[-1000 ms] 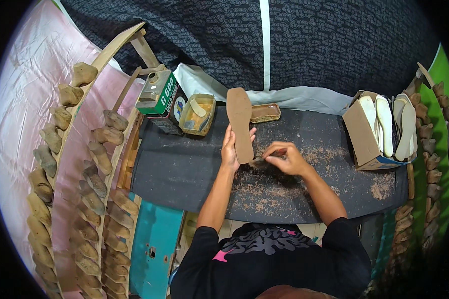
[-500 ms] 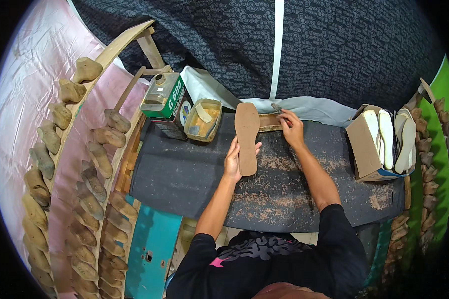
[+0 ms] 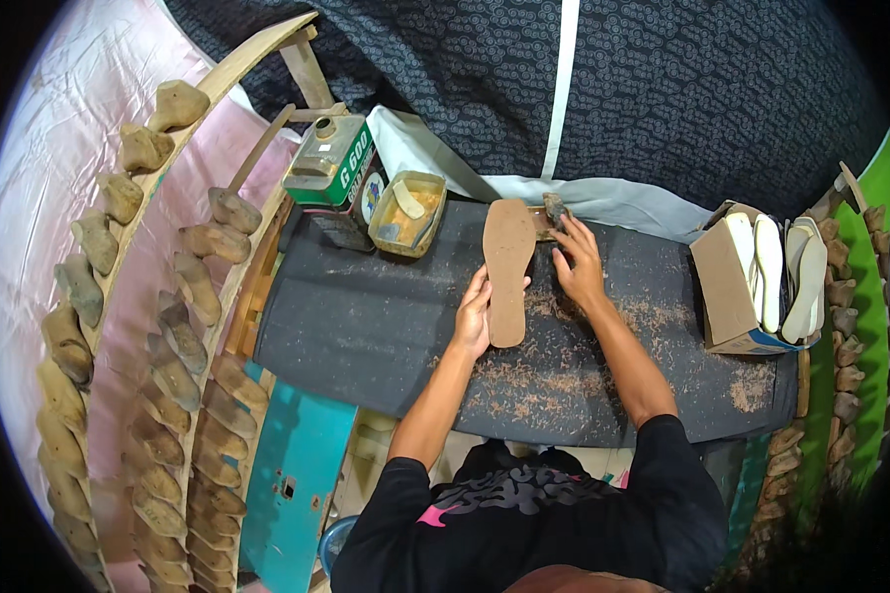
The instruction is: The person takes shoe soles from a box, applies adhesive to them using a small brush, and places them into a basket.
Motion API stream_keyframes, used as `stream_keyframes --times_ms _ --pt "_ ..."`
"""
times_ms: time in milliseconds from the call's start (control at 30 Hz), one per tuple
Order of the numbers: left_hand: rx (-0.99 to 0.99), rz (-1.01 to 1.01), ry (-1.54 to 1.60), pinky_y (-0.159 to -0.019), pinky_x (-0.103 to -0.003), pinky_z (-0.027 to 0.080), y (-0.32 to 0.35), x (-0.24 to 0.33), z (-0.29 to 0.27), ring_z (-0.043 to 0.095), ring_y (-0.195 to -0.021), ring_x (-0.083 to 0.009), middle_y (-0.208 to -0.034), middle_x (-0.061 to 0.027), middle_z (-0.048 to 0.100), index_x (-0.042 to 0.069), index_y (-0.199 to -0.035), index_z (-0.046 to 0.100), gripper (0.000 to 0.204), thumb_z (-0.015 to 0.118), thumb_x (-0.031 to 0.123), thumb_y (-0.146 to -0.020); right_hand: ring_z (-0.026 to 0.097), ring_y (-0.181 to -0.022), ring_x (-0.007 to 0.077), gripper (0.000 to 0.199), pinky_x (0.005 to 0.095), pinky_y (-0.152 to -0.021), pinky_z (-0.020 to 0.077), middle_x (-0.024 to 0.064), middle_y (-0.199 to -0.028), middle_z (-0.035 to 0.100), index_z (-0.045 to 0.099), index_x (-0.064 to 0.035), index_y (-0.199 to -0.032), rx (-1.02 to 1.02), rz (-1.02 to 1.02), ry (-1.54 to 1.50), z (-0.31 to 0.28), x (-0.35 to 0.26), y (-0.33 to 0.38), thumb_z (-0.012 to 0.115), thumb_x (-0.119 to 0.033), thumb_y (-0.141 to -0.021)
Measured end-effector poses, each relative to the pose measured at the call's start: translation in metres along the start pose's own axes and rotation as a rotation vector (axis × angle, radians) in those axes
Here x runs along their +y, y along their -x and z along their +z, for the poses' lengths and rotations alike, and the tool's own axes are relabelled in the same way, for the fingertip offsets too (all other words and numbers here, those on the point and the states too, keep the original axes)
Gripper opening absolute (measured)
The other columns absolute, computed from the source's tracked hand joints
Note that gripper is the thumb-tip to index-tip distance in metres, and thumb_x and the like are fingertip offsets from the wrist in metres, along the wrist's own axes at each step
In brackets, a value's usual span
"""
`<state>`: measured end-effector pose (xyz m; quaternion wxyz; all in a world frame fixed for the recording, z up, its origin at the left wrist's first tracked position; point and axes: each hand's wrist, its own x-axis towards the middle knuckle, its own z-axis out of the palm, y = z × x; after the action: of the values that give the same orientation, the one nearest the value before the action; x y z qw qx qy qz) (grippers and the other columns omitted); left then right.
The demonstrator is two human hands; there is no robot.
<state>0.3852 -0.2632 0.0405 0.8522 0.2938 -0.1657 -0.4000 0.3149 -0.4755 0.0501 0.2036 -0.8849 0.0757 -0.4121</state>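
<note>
My left hand (image 3: 474, 318) grips a brown sole (image 3: 509, 262) by its lower narrow end and holds it upright over the table, broad end away from me. Just to its right, my right hand (image 3: 581, 265) has its fingers apart, with the thumb toward the sole. A small grey-brown lump (image 3: 555, 205) sits just beyond the right fingertips, at a shallow wooden tray (image 3: 540, 221) partly hidden behind the sole. Whether the fingertips still brush the lump is hard to see.
Brown shavings (image 3: 549, 381) litter the dark tabletop (image 3: 356, 336). At the back left stand a green-and-silver metal can (image 3: 331, 163) and a tub (image 3: 405, 222) with yellowish residue. A cardboard box (image 3: 730, 292) of pale insoles stands right. Racks of wooden shoe lasts (image 3: 183, 341) flank the table.
My right hand has loosened from the grey-brown lump, its fingers now spread beside it. The sole in my left hand has shifted slightly right in the picture as the whole view moved a little.
</note>
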Motion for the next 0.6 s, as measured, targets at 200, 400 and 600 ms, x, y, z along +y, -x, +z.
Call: stream_keyframes --times_ms 200,400,600 --pt "0.017 0.052 -0.03 -0.101 -0.044 0.051 0.031 0.007 0.008 0.055 -0.125 -0.0367 -0.139 -0.0228 0.05 0.004 -0.145 0.032 0.044 0.042 0.014 -0.103 0.061 -0.106 0.026 0.047 0.0364 -0.086 0.0504 0.0178 -0.13 0.058 0.051 -0.0001 -0.133 -0.009 0.293 -0.451 -0.003 -0.063 0.023 0.064 -0.008 -0.088" --pt "0.123 0.168 -0.034 -0.102 -0.041 0.049 0.085 0.006 0.015 0.057 -0.121 -0.0286 -0.131 -0.0188 0.055 0.004 -0.141 0.038 0.041 0.047 0.013 -0.102 0.064 -0.089 0.0143 0.051 0.0279 -0.075 0.0527 0.0137 -0.12 0.061 0.045 0.0039 -0.137 -0.28 0.599 -1.036 0.001 -0.105 0.063 0.064 -0.008 -0.091" --pt "0.24 0.274 -0.13 -0.105 -0.039 0.045 0.156 -0.015 0.025 0.053 -0.124 -0.0222 -0.129 -0.0129 0.057 0.003 -0.139 0.042 0.042 0.052 0.014 -0.1 0.064 -0.092 0.012 0.044 0.0266 -0.079 0.0519 0.0082 -0.104 0.065 0.051 0.0031 -0.131 -0.404 0.477 -1.106 -0.014 -0.143 0.116 0.063 -0.003 -0.089"
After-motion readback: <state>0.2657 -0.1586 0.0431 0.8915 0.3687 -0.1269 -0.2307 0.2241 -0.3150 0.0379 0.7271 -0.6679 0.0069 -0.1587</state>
